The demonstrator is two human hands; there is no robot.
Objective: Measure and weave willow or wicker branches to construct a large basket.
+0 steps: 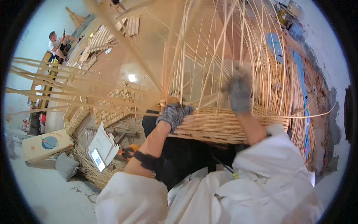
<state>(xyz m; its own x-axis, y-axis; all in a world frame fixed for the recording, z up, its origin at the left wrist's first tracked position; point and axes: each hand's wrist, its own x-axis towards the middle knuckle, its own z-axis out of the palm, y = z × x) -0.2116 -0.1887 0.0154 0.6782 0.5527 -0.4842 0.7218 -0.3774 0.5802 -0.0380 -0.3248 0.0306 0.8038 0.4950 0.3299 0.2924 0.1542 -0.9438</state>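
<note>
A half-woven wicker basket lies across my lap, its pale woven band running left to right. Long wicker stakes rise from its far edge, and more stakes fan out to the left. My left hand, in a grey knit glove, is closed over the upper edge of the weave near its left end. Above the right part of the band is my right hand, gloved in grey and smeared by motion among the stakes. Whether its fingers hold a strand is hidden by the blur.
A thick bundle of loose rods stands to the right, with blue cloth on it. At left are a printed box, a phone and orange-handled tool. Woven panels lie beyond; a person sits far left.
</note>
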